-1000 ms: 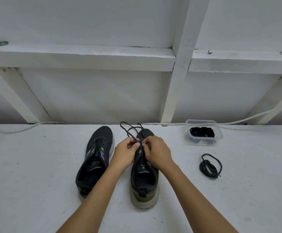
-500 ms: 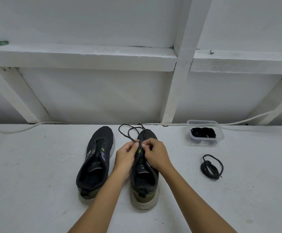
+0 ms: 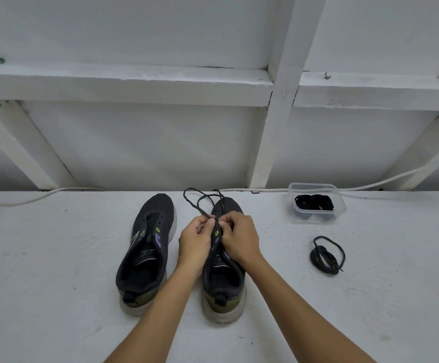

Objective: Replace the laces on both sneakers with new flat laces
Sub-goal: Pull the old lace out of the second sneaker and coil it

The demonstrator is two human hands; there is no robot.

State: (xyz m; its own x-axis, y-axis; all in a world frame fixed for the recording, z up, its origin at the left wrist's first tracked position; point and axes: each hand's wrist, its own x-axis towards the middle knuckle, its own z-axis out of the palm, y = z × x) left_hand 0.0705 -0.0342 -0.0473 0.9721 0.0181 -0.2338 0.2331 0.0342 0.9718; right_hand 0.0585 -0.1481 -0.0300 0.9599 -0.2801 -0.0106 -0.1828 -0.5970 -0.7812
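Note:
Two dark sneakers stand side by side on the white surface, heels toward me. The left sneaker [image 3: 147, 247] has no lace in its eyelets. My left hand [image 3: 196, 239] and my right hand [image 3: 239, 238] meet over the eyelets of the right sneaker [image 3: 225, 284], and each pinches the black lace [image 3: 200, 203]. Loops of that lace lie past the shoe's toe. My fingers hide the eyelets where they work.
A bundled black lace [image 3: 327, 255] lies to the right of the shoes. Behind it a clear plastic tub [image 3: 316, 203] holds more black laces. A white cable [image 3: 42, 196] runs along the back edge below the white framed wall.
Both hands have slid slightly toward me along the right sneaker's eyelets while still pinching the lace. The lace loops have shifted a little.

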